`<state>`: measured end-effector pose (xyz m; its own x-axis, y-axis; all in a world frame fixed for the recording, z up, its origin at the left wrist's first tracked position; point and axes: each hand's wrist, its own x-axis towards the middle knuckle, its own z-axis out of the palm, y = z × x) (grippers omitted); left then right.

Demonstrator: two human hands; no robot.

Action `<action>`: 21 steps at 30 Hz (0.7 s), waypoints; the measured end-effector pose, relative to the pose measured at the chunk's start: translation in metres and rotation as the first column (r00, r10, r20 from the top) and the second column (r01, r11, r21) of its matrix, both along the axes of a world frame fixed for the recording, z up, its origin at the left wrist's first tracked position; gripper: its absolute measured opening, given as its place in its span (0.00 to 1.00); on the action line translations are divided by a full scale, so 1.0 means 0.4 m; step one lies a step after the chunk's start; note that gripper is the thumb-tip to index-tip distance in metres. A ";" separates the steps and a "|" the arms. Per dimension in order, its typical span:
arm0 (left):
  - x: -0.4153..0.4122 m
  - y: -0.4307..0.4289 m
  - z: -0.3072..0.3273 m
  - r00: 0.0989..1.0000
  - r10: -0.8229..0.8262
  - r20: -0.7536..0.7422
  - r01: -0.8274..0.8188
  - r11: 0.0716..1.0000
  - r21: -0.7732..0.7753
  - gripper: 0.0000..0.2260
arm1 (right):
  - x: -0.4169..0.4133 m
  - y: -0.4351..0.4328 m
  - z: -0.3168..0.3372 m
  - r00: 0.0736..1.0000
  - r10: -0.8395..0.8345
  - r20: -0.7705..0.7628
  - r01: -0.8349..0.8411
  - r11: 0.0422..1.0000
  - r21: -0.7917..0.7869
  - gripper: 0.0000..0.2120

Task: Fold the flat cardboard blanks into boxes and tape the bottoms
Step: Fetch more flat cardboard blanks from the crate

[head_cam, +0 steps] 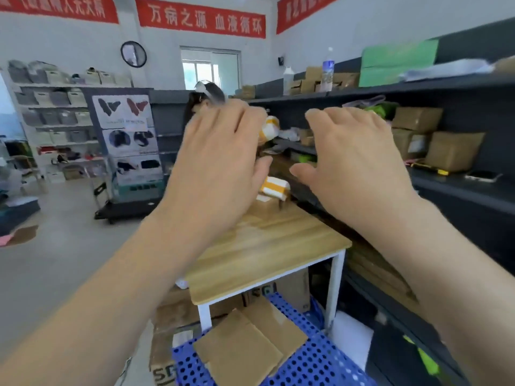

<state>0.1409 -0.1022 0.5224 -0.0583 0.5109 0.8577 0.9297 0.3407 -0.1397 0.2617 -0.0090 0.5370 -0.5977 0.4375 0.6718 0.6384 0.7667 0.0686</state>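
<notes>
Both of my hands are raised in front of me, backs toward me, and neither holds anything. My left hand (220,162) has its fingers stretched forward and close together, blurred at the tips. My right hand (354,162) has its fingers loosely curved downward and its thumb spread out to the side. The 2 hands are apart, with a gap between them. Through that gap I see an orange-and-white striped packet (274,188) resting on a small cardboard box (264,208) at the far end of the wooden table (264,246). A second striped packet (270,126) shows higher up, just beside my left fingertips, though I cannot tell what it rests on. The flat cardboard blanks (250,344) lie below the near end of the table, stacked loosely in a blue perforated crate (320,366), well below my hands. To my right a dark shelving unit (459,87) runs along the wall, with closed cardboard boxes (451,151) on its middle level and a phone (483,175) lying flat near them. On its top level stand a water bottle (328,68) and a green board (398,62). Red banners (200,18) hang high on the far wall.
</notes>
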 end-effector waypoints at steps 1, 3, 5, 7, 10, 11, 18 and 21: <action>-0.029 0.018 -0.003 0.998 -0.057 -0.001 0.057 0.998 -0.002 0.19 | -0.016 0.001 -0.006 0.998 -0.060 -0.009 0.060 0.998 -0.004 0.27; -0.085 0.047 -0.015 0.986 -0.165 -0.008 0.165 0.986 -0.014 0.19 | -0.048 -0.005 -0.024 0.985 -0.169 -0.029 0.169 0.986 -0.008 0.27; -0.143 0.066 -0.029 0.961 -0.275 -0.022 0.273 0.961 -0.050 0.19 | -0.089 -0.018 -0.045 0.961 -0.270 -0.054 0.270 0.963 -0.018 0.28; -0.198 0.074 -0.053 0.934 -0.357 -0.013 0.354 0.931 -0.084 0.19 | -0.138 -0.032 -0.077 0.935 -0.352 -0.035 0.351 0.936 -0.037 0.28; -0.273 0.088 -0.105 0.887 -0.461 0.030 0.461 0.881 -0.108 0.19 | -0.205 -0.045 -0.136 0.906 -0.422 -0.023 0.420 0.905 -0.064 0.25; -0.296 0.094 -0.129 0.867 -0.495 0.065 0.499 0.860 -0.107 0.19 | -0.225 -0.048 -0.159 0.903 -0.430 -0.015 0.428 0.900 -0.083 0.26; -0.449 0.136 -0.427 0.730 -0.323 0.602 0.563 0.784 -0.262 0.18 | -0.374 -0.001 -0.446 0.915 -0.370 0.159 0.402 0.820 -0.407 0.22; -0.510 0.144 -0.623 0.665 -0.107 0.739 0.545 0.746 -0.382 0.18 | -0.429 0.021 -0.641 0.921 -0.312 0.236 0.390 0.697 -0.602 0.21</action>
<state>-0.0633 -0.0447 0.2731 -0.1980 0.9511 0.2373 0.8754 0.0626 0.4794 0.0900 -0.0006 0.2806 -0.3638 0.9252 0.1081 0.8882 0.3795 -0.2590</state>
